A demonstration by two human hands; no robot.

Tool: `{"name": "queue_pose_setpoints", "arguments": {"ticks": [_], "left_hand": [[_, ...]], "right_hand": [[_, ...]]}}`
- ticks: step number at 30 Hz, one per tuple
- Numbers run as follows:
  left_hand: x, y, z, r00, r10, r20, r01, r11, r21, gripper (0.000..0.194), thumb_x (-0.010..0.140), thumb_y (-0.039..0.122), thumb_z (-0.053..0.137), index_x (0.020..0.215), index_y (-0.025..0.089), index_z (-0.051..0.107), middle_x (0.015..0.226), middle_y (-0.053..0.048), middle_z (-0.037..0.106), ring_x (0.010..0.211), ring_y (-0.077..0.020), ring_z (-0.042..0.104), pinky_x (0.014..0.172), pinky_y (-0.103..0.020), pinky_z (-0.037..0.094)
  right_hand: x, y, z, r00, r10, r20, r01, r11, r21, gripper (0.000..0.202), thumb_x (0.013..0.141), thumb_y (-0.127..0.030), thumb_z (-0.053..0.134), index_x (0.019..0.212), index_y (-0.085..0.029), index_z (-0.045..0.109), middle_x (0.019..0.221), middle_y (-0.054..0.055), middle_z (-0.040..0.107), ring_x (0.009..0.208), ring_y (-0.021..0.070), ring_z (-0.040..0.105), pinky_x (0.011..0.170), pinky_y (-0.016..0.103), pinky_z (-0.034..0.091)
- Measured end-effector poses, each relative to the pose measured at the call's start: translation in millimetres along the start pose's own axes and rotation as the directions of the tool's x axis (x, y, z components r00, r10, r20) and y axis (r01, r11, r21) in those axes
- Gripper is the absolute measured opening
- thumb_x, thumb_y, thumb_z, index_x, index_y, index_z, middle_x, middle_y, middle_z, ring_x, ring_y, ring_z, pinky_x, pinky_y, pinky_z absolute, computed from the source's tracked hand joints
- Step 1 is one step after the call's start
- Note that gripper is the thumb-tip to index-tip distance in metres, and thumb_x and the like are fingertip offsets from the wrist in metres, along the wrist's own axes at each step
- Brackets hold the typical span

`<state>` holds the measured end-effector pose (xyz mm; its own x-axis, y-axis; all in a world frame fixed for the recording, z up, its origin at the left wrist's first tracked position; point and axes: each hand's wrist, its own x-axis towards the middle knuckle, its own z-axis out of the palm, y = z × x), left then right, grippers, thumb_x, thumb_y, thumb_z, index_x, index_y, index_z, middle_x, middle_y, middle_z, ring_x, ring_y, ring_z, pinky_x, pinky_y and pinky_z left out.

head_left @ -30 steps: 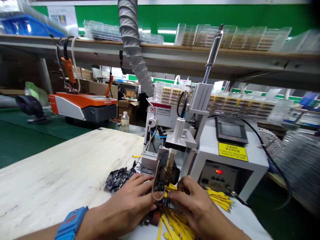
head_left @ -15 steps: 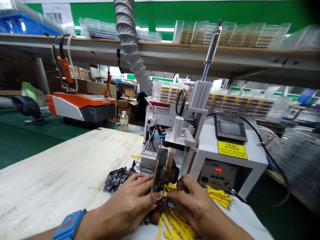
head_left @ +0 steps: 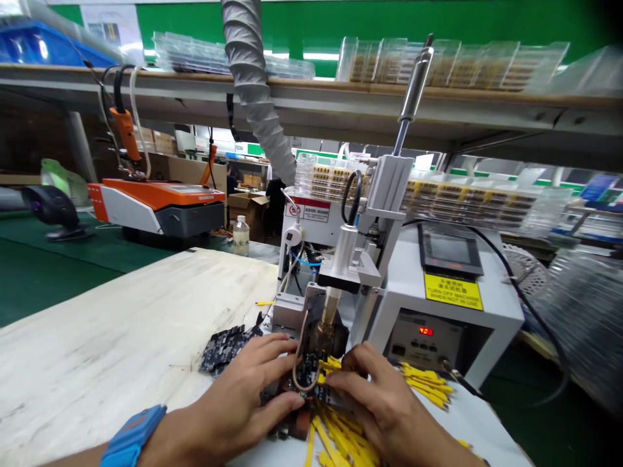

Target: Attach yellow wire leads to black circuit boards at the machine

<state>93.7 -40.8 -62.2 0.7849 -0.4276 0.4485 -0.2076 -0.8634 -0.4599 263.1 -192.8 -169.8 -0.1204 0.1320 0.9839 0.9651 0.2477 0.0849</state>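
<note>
Fingers of the left hand [head_left: 238,386] spread loosely just left of the brass-coloured nozzle [head_left: 325,327], thumb well apart from the forefinger, holding nothing visible; whether their tips press on anything is unclear. Right of and slightly nearer than the nozzle, the right hand [head_left: 382,395] draws thumb and bent forefinger together on a yellow strip [head_left: 329,366], though its gripped end is hidden. That strip lies directly below the nozzle, at the right thumb's tip, over a dark circuit board [head_left: 307,371] set between both hands. A wire loop [head_left: 294,366] crosses the board, and the nozzle's contact point is hard to make out. Nearer than the nozzle, loose yellow strips [head_left: 335,438] run out of view. Right of it, a yellow label [head_left: 452,292] reads "TURN OFF MACHINE WHEN NOT IN USE", above a display [head_left: 425,331] showing red "40". Behind it, a red-and-white label [head_left: 313,211] is too small to read.
</note>
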Motion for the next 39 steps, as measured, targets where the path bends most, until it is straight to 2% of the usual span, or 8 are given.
{"name": "queue_pose_setpoints", "arguments": {"ticks": [7,15,23,32,39], "left_hand": [[-1.1,-1.2,0.6,1.0,-0.006,-0.022,0.006,1.0,0.005,0.034,0.085,0.024,0.066,0.118,0.019,0.063,0.125,-0.012,0.062,0.118,-0.0299,0.057,0.096,-0.051,0.051],[1.7,-1.5,-1.0,0.997,-0.045,0.064,0.046,0.999,-0.017,0.034,0.086,0.025,0.064,0.119,0.017,0.064,0.124,-0.012,0.063,0.12,-0.031,0.054,0.099,-0.055,0.047],[-0.2,-2.3,-0.7,1.0,-0.014,0.023,0.014,1.0,-0.016,0.034,0.084,0.024,0.066,0.118,0.019,0.064,0.125,-0.011,0.062,0.121,-0.0316,0.053,0.098,-0.055,0.047],[1.5,1.1,-3.7,0.997,-0.031,0.075,0.031,1.0,-0.002,0.034,0.085,0.026,0.065,0.118,0.016,0.064,0.125,-0.012,0.062,0.122,-0.0307,0.053,0.1,-0.054,0.046],[3.1,1.8,-6.4,0.994,-0.066,0.088,0.067,0.998,-0.013,0.043,0.083,0.027,0.066,0.123,0.012,0.062,0.126,-0.015,0.062,0.123,-0.0315,0.053,0.101,-0.054,0.046]], "right_hand": [[-0.6,-0.9,0.5,1.0,-0.009,0.003,0.009,1.0,-0.028,0.031,0.089,-0.002,0.042,0.105,-0.016,0.065,0.088,0.011,0.056,0.08,0.0204,0.052,0.063,0.03,0.048],[-1.7,-1.2,1.9,1.0,-0.011,0.02,0.012,0.998,-0.054,0.029,0.091,-0.004,0.043,0.107,-0.017,0.062,0.09,0.011,0.055,0.082,0.0213,0.052,0.063,0.03,0.048],[-3.4,0.2,1.9,0.998,0.009,0.061,-0.004,0.997,-0.072,0.028,0.089,-0.003,0.043,0.106,-0.016,0.061,0.09,0.011,0.053,0.082,0.0217,0.05,0.064,0.032,0.047],[-1.8,-0.7,0.5,0.998,0.003,0.057,0.002,0.997,-0.078,0.029,0.086,-0.002,0.044,0.103,-0.016,0.062,0.088,0.011,0.053,0.08,0.0218,0.052,0.062,0.031,0.047],[-1.4,-1.4,0.3,0.998,0.0,0.057,0.005,0.996,-0.085,0.029,0.086,-0.001,0.044,0.103,-0.016,0.063,0.088,0.011,0.053,0.08,0.0218,0.052,0.062,0.031,0.048]]}}
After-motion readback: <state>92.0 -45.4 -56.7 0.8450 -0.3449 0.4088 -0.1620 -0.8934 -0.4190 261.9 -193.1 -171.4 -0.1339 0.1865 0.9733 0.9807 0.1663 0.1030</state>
